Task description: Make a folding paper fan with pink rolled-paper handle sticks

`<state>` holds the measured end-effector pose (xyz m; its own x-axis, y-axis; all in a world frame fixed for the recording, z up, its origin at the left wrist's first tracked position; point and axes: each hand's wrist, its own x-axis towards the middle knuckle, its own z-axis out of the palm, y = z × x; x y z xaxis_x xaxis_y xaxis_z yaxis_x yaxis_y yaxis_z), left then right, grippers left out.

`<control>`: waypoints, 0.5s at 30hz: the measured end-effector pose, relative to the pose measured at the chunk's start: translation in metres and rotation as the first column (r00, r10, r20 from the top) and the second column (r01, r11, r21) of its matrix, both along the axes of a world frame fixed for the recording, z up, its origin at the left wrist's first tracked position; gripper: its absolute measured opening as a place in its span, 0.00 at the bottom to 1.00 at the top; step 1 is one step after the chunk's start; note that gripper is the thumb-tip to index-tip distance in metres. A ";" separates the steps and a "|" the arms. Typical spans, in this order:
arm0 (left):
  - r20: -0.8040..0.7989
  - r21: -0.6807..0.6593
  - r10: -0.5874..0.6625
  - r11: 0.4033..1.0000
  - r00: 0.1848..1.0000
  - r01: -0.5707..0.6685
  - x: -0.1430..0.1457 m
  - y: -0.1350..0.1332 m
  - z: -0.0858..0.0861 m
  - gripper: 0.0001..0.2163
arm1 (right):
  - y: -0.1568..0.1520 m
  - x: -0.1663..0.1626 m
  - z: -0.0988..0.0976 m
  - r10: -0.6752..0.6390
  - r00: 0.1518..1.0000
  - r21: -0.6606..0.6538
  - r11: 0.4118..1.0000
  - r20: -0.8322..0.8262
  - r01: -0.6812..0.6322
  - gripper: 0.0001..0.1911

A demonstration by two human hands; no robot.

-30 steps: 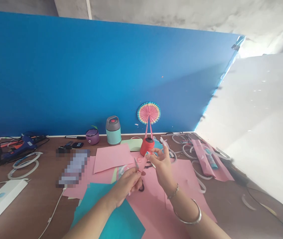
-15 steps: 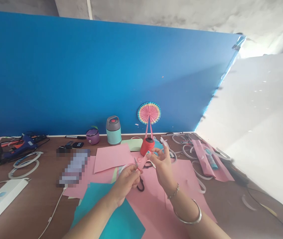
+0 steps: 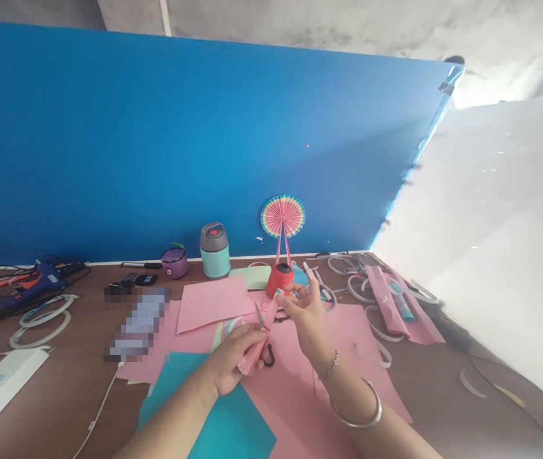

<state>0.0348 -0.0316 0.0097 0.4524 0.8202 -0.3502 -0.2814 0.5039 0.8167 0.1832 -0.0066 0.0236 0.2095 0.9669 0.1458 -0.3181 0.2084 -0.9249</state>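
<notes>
A narrow strip of pleated pink paper (image 3: 251, 361), bound near its middle with red thread, runs between my two hands. My left hand (image 3: 231, 358) is closed round its lower part, where the folds fan out slightly. At the upper end, which has blue and white edges, my right hand (image 3: 304, 313) pinches with thumb and forefinger. Scissors (image 3: 270, 356) with dark handles lie under the strip, partly hidden, one blade tip showing on the left. Just beyond my right fingers stands a cone of red thread (image 3: 280, 279).
Sheets of pink paper (image 3: 348, 382) and teal paper (image 3: 204, 408) cover the desk's middle. A finished round paper fan (image 3: 283, 217) leans against the blue partition. Behind are a teal flask (image 3: 215, 255) and purple pot (image 3: 174, 262). A glue gun (image 3: 44, 280) and power strip (image 3: 8, 389) lie left.
My left hand has shifted down and left along the strip, uncovering its pleated lower end and the red binding. My right hand keeps its pinch. The whole view has shifted slightly.
</notes>
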 end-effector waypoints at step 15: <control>-0.026 0.033 -0.017 0.999 1.000 0.017 -0.001 0.001 0.001 0.10 | -0.002 -0.002 0.003 0.035 0.999 0.011 0.999 0.025 -0.035 0.42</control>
